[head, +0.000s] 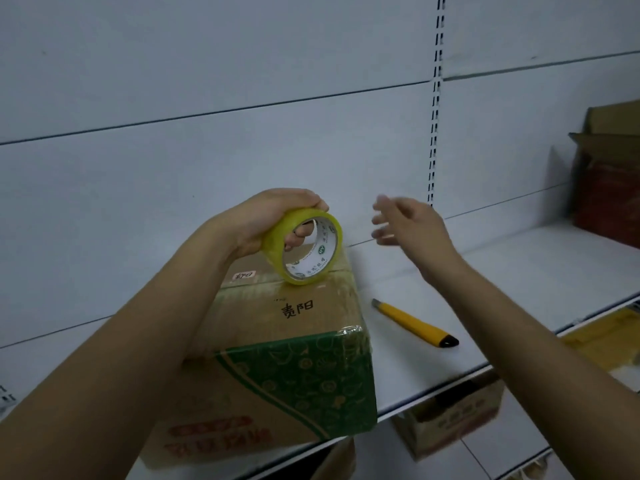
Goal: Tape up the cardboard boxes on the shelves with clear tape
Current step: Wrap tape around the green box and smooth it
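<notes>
Forearms nearest. Left hand [266, 216] grip holds clear tape roll [304, 245] on cardboard box [294, 327]; right hand [412, 225] grip wide, empty. Taping underway; next likely utility knife [414, 322] at 3 o'clock to cut.

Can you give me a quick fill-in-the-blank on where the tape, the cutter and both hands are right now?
1. The roll of tape is held by the ____ hand.
2. The roll rests on top of the cardboard ____, which stands on the shelf.
3. The yellow utility knife lies on the shelf to the ____ of that box.
4. The right hand holds ____.

Missing words: left; box; right; nothing
</notes>
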